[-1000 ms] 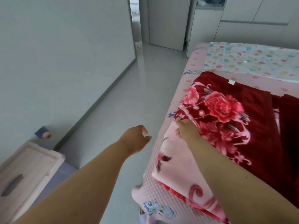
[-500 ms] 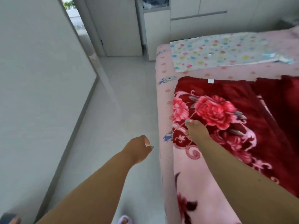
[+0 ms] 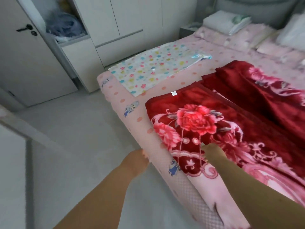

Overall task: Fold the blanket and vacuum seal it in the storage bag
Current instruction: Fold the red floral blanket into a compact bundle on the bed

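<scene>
2 hands (image 3: 212, 153) are working: my right is resting on the thick, soft, heavy blanket (image 3: 231, 123) spread on the bed (image 3: 125, 103); my left hand (image 3: 138, 158) is hanging loose, holding nothing. I'm judging its corners best for gripping.

1. The red floral blanket (image 3: 231, 116) is thick plush cloth with a soft sheen.
2. The pink bedsheet (image 3: 132, 113) is matt cotton-like cloth.
3. The flower-print storage bag (image 3: 148, 71) looks like smooth plastic.
4. The floor (image 3: 74, 138) is smooth and pale.
</scene>
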{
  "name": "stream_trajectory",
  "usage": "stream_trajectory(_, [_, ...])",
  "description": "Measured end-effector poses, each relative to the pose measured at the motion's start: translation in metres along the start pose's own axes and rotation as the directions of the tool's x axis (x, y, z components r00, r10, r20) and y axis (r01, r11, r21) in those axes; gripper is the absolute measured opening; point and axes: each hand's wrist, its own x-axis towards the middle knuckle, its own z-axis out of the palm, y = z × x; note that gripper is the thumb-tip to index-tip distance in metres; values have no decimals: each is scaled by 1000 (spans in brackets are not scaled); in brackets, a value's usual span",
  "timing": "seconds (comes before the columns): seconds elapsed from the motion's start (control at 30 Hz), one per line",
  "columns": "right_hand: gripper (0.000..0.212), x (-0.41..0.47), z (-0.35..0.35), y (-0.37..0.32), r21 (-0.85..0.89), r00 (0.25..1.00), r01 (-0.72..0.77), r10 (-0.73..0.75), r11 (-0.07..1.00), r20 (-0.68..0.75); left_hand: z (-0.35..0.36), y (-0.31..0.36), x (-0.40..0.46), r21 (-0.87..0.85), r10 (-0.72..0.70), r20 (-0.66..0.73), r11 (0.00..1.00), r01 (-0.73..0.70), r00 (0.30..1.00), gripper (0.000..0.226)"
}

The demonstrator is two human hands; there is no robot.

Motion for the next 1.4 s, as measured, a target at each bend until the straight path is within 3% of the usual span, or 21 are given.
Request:
stream_trajectory(0.03, [51, 1, 4, 0, -6, 1000, 19, -19, 1000, -10, -9, -4, 10, 37, 25, 2, 999, -25, 1000, 30])
stream_trajectory(0.27, [53, 47, -5, 15, 148, 967, -255, 252, 956, 37, -38, 33, 95, 75, 205, 28, 975, -207, 978, 32])
stream_trajectory(0.33, [48, 70, -5, 20, 301, 939, -341, 336, 891, 72, -45, 53, 120, 91, 280, 38, 955, -283, 959, 25])
stream_trajectory(0.4, [26, 94, -13, 16, 430, 909, -410, 398, 804, 123, -54, 65, 152, 98, 318, 49, 942, -321, 947, 27])
stream_trajectory(0.5, [45, 142, -26, 16, 499, 891, -441, 430, 746, 146, -77, 79, 200, 135, 293, 47, 945, -297, 955, 38])
stream_trajectory(0.53, [40, 154, -31, 16, 493, 890, -449, 425, 745, 169, -85, 84, 216, 165, 285, 47, 943, -288, 958, 41])
stream_trajectory(0.57, [25, 165, -34, 17, 581, 864, -489, 453, 651, 220, -91, 88, 232, 194, 270, 47, 942, -274, 962, 43])
stream_trajectory(0.6, [14, 171, -39, 20, 534, 903, -417, 401, 736, 153, -97, 92, 247, 210, 256, 48, 942, -261, 965, 46])
stream_trajectory(0.63, [24, 179, -41, 26, 398, 914, -399, 393, 826, 101, -102, 99, 260, 215, 249, 49, 943, -253, 967, 48])
stream_trajectory(0.73, [19, 192, -57, 39, 375, 890, -451, 442, 810, 116, -106, 119, 297, 247, 276, 80, 925, -287, 958, 53])
stream_trajectory(0.77, [29, 199, -59, 44, 459, 850, -522, 482, 719, 213, -105, 127, 308, 259, 298, 101, 913, -314, 949, 54])
stream_trajectory(0.83, [42, 202, -66, 53, 337, 837, -547, 498, 766, 227, -102, 146, 329, 272, 349, 143, 886, -376, 926, 56])
stream_trajectory(0.9, [43, 208, -68, 61, 326, 824, -567, 515, 756, 238, -96, 168, 350, 291, 403, 181, 849, -441, 897, 57])
stream_trajectory(0.97, [44, 217, -79, 65, 478, 711, -684, 649, 551, 270, -90, 191, 371, 291, 475, 228, 800, -525, 850, 59])
stream_trajectory(1.07, [50, 233, -81, 77, 562, 618, -722, 743, 404, 259, -79, 224, 404, 328, 566, 322, 685, -650, 759, 64])
stream_trajectory(1.13, [51, 246, -87, 80, 579, 568, -742, 777, 339, 272, -72, 244, 428, 369, 607, 374, 596, -713, 701, 69])
stream_trajectory(1.17, [52, 256, -83, 84, 549, 583, -743, 773, 383, 251, -67, 253, 441, 382, 624, 396, 556, -739, 674, 71])
stream_trajectory(1.23, [58, 274, -84, 86, 518, 549, -777, 788, 358, 279, -58, 268, 463, 399, 645, 433, 490, -775, 630, 74])
stream_trajectory(1.27, [56, 283, -89, 85, 548, 497, -792, 807, 270, 320, -53, 274, 474, 401, 646, 449, 471, -785, 617, 74])
stream_trajectory(1.33, [39, 303, -82, 90, 595, 489, -772, 806, 222, 334, -42, 284, 495, 397, 636, 488, 448, -801, 598, 73])
stream_trajectory(1.4, [38, 318, -78, 95, 641, 474, -748, 816, 173, 332, -32, 293, 509, 378, 639, 511, 434, -818, 575, 72])
